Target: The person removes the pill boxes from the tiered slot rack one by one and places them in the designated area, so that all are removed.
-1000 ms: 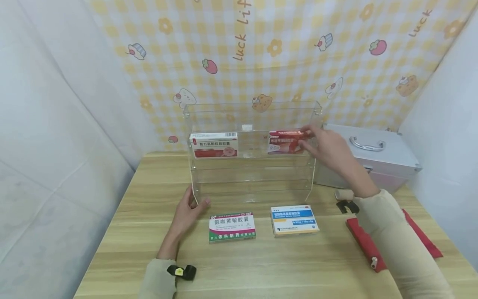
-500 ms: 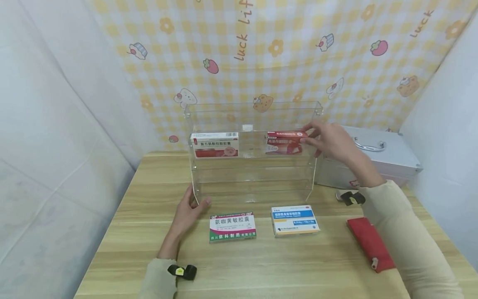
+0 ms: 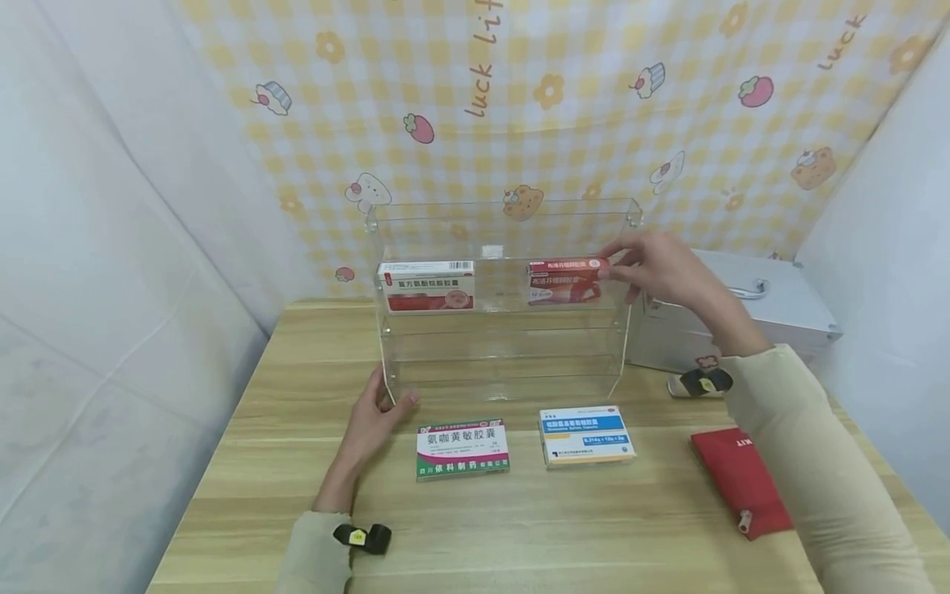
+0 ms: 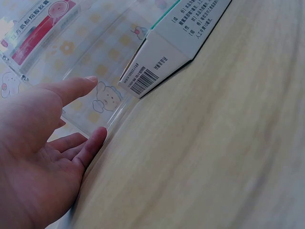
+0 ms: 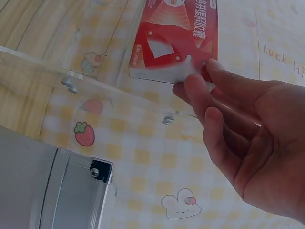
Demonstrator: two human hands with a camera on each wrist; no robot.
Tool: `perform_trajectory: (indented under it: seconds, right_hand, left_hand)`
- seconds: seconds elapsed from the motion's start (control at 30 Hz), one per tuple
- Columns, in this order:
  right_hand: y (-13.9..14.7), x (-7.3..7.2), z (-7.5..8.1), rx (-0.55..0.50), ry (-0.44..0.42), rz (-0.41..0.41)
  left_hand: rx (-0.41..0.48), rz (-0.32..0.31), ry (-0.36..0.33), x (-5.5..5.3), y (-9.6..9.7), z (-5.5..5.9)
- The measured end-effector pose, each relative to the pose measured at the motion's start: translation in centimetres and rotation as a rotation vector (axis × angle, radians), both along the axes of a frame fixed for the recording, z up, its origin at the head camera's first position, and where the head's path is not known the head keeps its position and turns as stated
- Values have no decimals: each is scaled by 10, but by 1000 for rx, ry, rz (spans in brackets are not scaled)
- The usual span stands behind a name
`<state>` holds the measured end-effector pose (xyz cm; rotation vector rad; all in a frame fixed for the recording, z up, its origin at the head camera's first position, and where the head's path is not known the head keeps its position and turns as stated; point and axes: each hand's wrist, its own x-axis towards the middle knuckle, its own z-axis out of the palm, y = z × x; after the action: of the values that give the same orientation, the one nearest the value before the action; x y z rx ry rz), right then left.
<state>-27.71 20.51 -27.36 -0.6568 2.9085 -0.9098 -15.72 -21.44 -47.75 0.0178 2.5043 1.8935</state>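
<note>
My right hand pinches the right end of a red medicine box, thumb and fingertips at its corner. This box stands on the upper shelf of a clear acrylic rack. At the rack's lower left, my left hand holds the side panel, thumb on the inner side and fingers outside it. A white-and-red medicine box stands at the left of the same shelf. On the table before the rack lie a green-and-pink medicine box and a blue-and-white medicine box.
A silver case with a handle stands right of the rack. A red pouch lies under the right forearm, and a pale roll sits behind the wrist strap. A checked cloth hangs behind the wooden table.
The red medicine box has shifted slightly left along the shelf. My right hand and forearm have turned outward to the right, uncovering more of the box's end. The left hand stays put.
</note>
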Motion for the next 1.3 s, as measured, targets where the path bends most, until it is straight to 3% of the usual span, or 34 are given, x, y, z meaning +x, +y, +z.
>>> perform_trajectory:
  seconds: [0.17,0.53,0.63,0.8,0.87,1.07,1.3]
  right_hand:
    - [2,-2,-3,-26,38,-7]
    - [9,1,12,-48,94,-61]
    - [9,3,18,-48,114,-79]
    - [10,6,22,-48,125,-105]
    - [10,7,22,-48,124,-113]
    - [9,10,24,-51,149,-113]
    - [12,21,39,-93,243,-139]
  left_hand:
    - [1,-7,2,4,2,9]
    - [1,-1,-9,4,3,12]
    - [-2,3,-7,1,1,3]
    - [-9,21,11,-9,-4,-22]
    - [-16,25,23,-10,-4,-26]
    - [-27,27,30,-8,-3,-27]
    - [-7,23,20,-7,-3,-24]
